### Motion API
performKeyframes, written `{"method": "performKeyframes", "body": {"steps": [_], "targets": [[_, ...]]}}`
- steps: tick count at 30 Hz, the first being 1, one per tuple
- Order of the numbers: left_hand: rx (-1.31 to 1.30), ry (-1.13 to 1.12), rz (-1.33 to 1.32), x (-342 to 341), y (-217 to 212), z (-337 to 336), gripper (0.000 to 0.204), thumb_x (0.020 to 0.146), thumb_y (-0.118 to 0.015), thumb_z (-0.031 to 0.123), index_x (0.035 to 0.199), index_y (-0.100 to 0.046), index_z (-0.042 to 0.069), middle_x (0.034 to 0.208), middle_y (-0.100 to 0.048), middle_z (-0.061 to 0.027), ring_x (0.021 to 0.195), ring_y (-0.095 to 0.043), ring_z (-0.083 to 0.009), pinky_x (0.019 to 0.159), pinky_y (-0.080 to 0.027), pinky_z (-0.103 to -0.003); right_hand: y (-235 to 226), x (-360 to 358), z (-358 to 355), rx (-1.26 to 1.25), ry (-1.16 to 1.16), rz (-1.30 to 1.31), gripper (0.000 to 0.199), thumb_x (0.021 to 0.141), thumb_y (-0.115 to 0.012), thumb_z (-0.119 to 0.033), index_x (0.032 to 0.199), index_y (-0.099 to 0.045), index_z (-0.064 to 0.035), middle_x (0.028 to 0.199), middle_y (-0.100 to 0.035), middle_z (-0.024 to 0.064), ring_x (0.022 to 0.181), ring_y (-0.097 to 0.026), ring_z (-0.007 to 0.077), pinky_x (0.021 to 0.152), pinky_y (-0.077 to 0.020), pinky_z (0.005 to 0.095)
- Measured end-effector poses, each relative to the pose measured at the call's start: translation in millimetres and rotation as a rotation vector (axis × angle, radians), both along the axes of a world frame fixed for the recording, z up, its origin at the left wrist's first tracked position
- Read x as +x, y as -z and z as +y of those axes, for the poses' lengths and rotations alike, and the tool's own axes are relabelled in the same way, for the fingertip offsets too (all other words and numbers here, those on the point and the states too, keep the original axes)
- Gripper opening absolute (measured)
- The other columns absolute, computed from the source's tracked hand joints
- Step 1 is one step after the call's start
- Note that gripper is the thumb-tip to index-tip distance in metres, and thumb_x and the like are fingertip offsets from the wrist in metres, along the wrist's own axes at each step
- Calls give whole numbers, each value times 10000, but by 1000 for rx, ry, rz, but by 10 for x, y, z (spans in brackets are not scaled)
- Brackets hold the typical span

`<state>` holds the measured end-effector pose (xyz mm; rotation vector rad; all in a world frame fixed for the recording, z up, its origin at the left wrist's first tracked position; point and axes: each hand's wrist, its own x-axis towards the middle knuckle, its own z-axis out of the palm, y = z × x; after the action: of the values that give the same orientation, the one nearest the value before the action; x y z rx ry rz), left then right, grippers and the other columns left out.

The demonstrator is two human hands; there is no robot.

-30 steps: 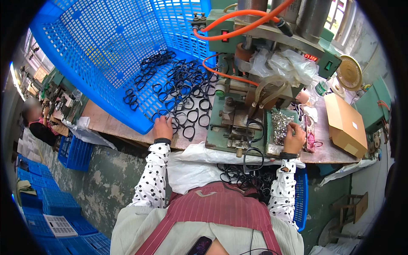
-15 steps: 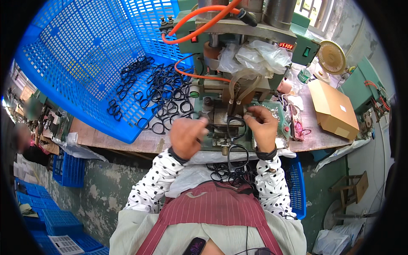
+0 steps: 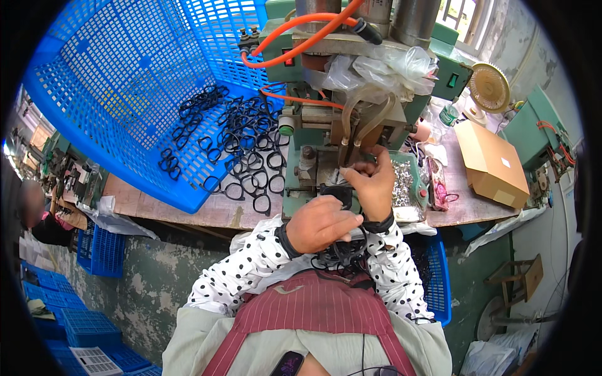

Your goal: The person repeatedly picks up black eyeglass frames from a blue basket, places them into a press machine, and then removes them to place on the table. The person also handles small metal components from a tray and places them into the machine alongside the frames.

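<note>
A black eyeglass frame (image 3: 340, 193) sits at the front of the press fixture (image 3: 327, 168), its middle hidden by my left hand. My left hand (image 3: 323, 224) is curled round this frame, knuckles up. Over the fixture, my right hand (image 3: 370, 185) has thumb and forefinger pinched together just below two clear tubes (image 3: 364, 125). Whatever lies between those fingertips is too small to make out. More black frames (image 3: 342, 254) lie in a heap on my lap beneath the left hand.
A blue basket (image 3: 125, 125) is tipped at the left, with many black frames spilling onto the table (image 3: 241, 214). Small silver parts fill a tray (image 3: 404, 182) right of the fixture. A cardboard box (image 3: 492, 163) and a fan (image 3: 490, 86) stand farther right.
My left hand has come right, onto the eyeglass frame. My right hand has moved inward over the fixture, fingers now pinched. Another frame now lies near the table's front edge at left.
</note>
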<state>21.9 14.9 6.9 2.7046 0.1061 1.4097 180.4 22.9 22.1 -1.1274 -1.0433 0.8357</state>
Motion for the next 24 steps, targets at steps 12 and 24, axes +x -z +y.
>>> {"method": "performKeyframes", "body": {"steps": [12,24], "targets": [[-96,145,164,43,-4,214,431,766,-669,48,1190,-599,69,1121,-631,-69,991,-585,-323,924,-460,-454,1057,1340,193,-337,619,-976,363,716,-773,-222,1042,-634,-146,970,-685,65,888,-603,304,781,-452,433],[-58,77,151,40,71,173,458,743,-686,99,1193,-604,95,1180,-613,-68,1001,-574,-281,983,-421,-490,1184,1268,133,99,657,-1020,90,773,-735,-232,831,-730,-164,978,-687,4,1010,-550,258,877,-394,413]]}}
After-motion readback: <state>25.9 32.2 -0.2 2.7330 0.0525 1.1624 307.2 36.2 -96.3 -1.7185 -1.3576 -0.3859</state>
